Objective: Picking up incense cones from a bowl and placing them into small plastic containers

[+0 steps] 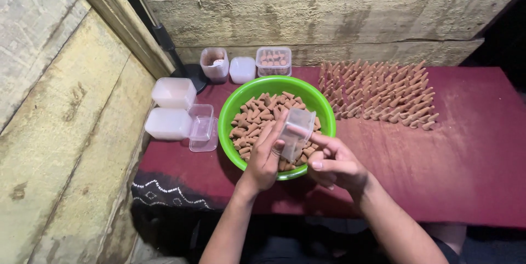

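A green bowl (235,108) full of small brown cones (253,117) sits on the dark red cloth. Over its near side my left hand (264,157) holds a small clear plastic box (296,131), tilted with its opening toward my right hand. My right hand (335,164) is at the bowl's near right rim, fingers pinched together just beside the box; I cannot tell if a cone is between them.
Rows of upright brown cones (381,91) stand on the cloth at the back right. Clear boxes and white lids (174,93) lie left of the bowl, more small boxes (273,61) behind it. Wooden planks wall the left and back. A black stand base (195,75) sits at the back left.
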